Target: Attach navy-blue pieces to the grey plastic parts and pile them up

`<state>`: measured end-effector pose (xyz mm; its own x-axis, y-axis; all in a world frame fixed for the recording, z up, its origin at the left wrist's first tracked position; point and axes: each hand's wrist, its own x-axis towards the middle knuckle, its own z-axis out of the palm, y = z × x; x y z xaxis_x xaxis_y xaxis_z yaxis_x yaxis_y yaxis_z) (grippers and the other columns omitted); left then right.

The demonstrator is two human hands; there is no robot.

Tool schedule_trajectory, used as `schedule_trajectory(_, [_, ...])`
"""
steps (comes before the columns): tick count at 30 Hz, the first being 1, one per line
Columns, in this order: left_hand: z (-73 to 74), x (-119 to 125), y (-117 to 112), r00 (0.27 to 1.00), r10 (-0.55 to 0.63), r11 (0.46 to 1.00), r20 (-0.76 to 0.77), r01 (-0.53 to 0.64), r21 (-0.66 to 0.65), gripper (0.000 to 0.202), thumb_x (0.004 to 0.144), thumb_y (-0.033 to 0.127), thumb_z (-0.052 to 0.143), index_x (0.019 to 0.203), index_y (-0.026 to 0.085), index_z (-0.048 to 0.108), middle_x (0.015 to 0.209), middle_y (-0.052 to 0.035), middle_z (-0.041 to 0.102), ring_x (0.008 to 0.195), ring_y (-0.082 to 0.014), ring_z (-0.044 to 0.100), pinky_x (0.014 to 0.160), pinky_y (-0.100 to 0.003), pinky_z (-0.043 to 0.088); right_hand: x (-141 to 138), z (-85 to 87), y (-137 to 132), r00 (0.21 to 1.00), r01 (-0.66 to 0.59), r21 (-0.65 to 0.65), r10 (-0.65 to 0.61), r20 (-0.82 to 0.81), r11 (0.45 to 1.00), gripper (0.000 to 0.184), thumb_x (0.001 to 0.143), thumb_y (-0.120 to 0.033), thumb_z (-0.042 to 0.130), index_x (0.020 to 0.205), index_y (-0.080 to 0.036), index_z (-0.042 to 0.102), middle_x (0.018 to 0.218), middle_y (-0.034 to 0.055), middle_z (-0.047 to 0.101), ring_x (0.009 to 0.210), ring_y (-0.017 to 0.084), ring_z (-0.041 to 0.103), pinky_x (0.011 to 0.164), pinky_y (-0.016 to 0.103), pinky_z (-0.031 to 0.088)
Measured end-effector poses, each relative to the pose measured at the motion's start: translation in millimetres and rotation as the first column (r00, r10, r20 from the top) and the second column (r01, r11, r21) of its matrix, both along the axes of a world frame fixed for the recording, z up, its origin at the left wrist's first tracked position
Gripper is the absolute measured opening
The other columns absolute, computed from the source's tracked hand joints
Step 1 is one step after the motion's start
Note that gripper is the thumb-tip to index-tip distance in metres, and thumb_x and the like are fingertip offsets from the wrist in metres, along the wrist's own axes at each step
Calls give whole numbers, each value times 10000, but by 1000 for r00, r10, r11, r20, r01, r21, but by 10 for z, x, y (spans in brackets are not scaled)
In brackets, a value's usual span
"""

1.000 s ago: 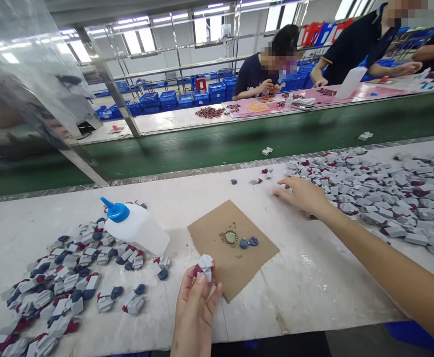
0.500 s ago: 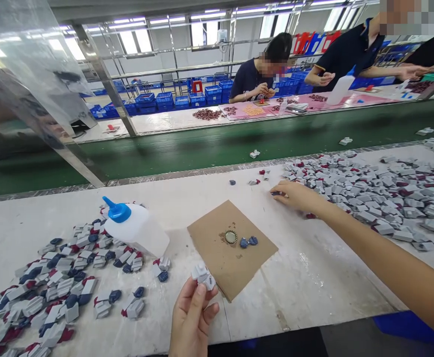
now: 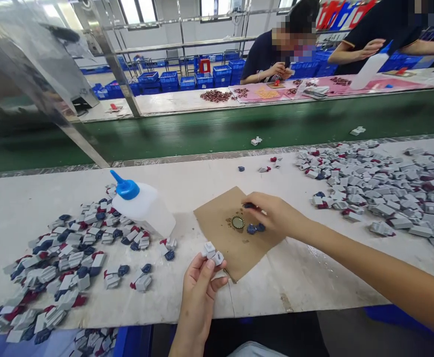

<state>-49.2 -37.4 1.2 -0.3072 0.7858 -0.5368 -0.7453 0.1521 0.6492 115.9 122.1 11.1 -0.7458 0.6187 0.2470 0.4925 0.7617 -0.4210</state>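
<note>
My left hand (image 3: 201, 282) pinches a small light-grey plastic piece (image 3: 213, 254) between thumb and fingers, just off the near edge of a brown cardboard sheet (image 3: 217, 210). Over the sheet's right side, my right hand (image 3: 269, 213) is closed on a small dark-blue piece (image 3: 249, 205), partly hidden by its fingers. On the cardboard lies a round metal bottle cap (image 3: 238, 222), with brown specks around it. Dark-blue pieces (image 3: 254, 228) rest right of the cap, below my right hand.
A white squeeze bottle with blue nozzle (image 3: 144, 206) leans beside a pile of grey, blue and dark-red pieces (image 3: 68, 263). A larger pile (image 3: 388, 188) spreads at right. Beyond runs a green conveyor belt (image 3: 187, 134); co-workers (image 3: 267, 57) sit across it.
My right hand has moved left from beside the right pile to above the cardboard, carrying the dark-blue piece. My left hand keeps the grey piece, now turned slightly. The camera view has tilted down.
</note>
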Motion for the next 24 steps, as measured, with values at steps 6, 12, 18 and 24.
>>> schedule_trajectory(6, [-11, -15, -22, 999, 2, 1000, 54, -3, 23, 261, 546, 236, 776, 778, 162, 683, 741, -16, 688, 676, -117, 647, 481, -141, 512, -153, 6, -157, 960, -158, 94, 131, 248, 983, 329, 799, -61, 409, 1038, -195, 591, 971, 73, 613, 818, 174, 586, 616, 262, 477])
schedule_trajectory(12, [-31, -16, -24, 999, -23, 999, 38, 22, 25, 224, 530, 209, 782, 716, 148, 674, 760, -33, 707, 732, -138, 664, 515, -125, 497, -186, -19, -197, 927, -183, 185, 106, 360, 966, 263, 780, -46, 437, 946, -146, 615, 809, 88, 632, 760, 207, 587, 562, 293, 473])
schedule_trajectory(18, [-54, 42, -82, 995, 100, 994, -23, -99, 36, 217, 526, 209, 781, 703, 166, 663, 785, -35, 712, 741, -132, 658, 544, -136, 484, -264, 403, -482, 984, -12, -150, -14, -177, 989, 166, 817, -217, 520, 916, -199, 652, 838, 50, 669, 705, 150, 606, 577, 256, 495])
schedule_trajectory(24, [35, 123, -138, 978, 161, 985, -130, -150, 89, 243, 487, 246, 803, 694, 199, 687, 747, 1, 707, 598, -77, 611, 528, -139, 461, -385, 657, -808, 939, -136, -345, 11, -343, 929, 182, 794, -180, 547, 910, -236, 675, 766, 20, 679, 681, 131, 606, 567, 233, 502])
